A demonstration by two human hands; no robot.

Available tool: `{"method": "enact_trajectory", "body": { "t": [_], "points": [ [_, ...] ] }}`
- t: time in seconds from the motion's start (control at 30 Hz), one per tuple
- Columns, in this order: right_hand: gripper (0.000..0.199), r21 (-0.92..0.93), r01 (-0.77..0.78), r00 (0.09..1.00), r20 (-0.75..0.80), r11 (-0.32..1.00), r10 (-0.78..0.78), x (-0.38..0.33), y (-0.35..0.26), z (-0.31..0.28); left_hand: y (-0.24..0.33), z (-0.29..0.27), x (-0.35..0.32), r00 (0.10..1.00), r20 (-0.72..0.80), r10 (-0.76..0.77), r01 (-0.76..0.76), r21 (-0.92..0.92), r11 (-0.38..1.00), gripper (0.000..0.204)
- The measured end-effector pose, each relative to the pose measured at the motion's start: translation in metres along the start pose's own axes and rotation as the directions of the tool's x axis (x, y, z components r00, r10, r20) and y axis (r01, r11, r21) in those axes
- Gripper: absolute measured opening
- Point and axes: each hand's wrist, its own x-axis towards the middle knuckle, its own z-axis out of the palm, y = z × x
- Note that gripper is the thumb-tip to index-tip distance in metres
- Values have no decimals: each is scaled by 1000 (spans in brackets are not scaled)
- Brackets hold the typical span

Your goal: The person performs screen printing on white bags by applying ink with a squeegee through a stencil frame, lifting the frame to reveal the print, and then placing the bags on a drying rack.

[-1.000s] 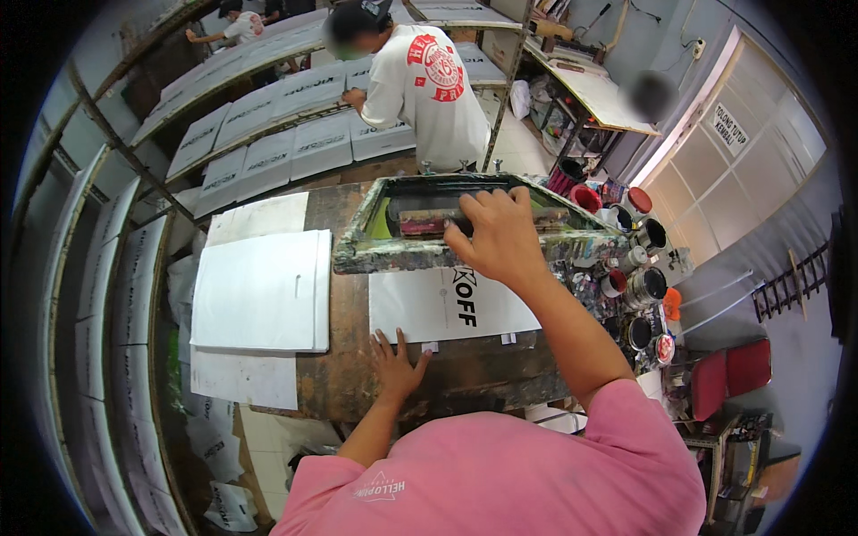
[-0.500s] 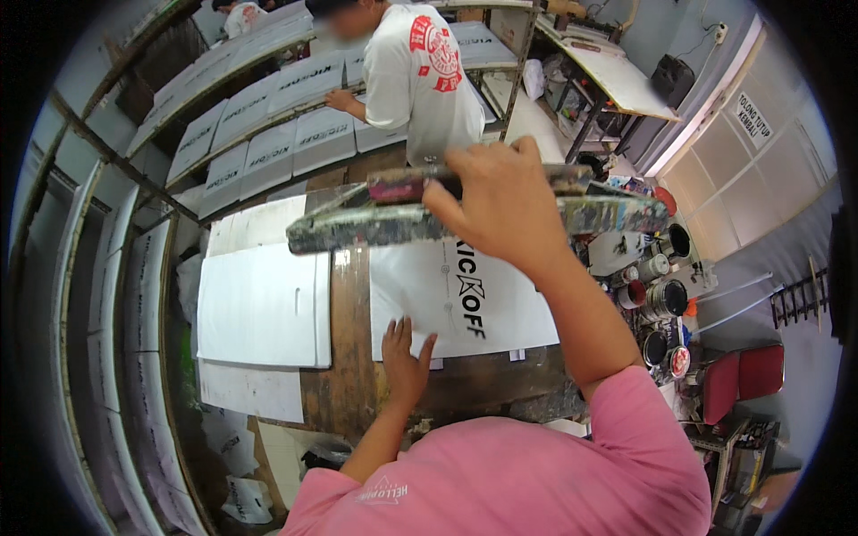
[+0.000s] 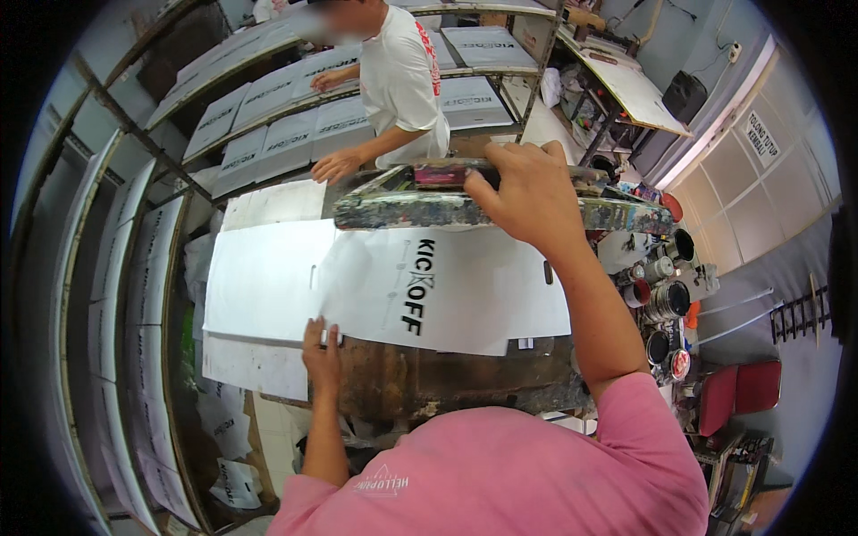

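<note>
My right hand grips the near bar of a paint-stained screen-printing frame, tilted up above the table. Beside its fingers lies a pink-stained bar. Below the frame, a flat white bag with black lettering and an oval handle slot lies across the dark work board. My left hand has finger and thumb closed at the bag's near left corner; the exact grip is small in view. On the left, a stack of white bags lies partly under the printed one's edge.
Across the table a co-worker in a white shirt stands at racks holding printed bags, one hand near the board's far edge. Paint cans crowd the right side. More racks line the left. A red chair stands at right.
My left hand has moved left, and the printed bag has shifted left with it, onto the stack's edge. The frame stays raised in my right hand. The co-worker has turned and reached toward the table.
</note>
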Motion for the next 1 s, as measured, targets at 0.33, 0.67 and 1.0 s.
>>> {"method": "enact_trajectory", "body": {
  "t": [0.33, 0.67, 1.0],
  "points": [
    [41, -23, -27, 999, 26, 999, 27, -21, -15, 0, -126, -87, 83, 959, -114, -259, 283, 384, 879, 71],
    [77, -142, -58, 994, 88, 988, 71, -87, -33, 18, 162, -15, -19, 678, 533, 506, 473, -843, 255, 115],
    [37, 37, 57, 803, 593, 998, -67, -270, -8, 113, 101, 43, -111, 395, 915, -78, 905, -403, -137, 130]
  ]
}}
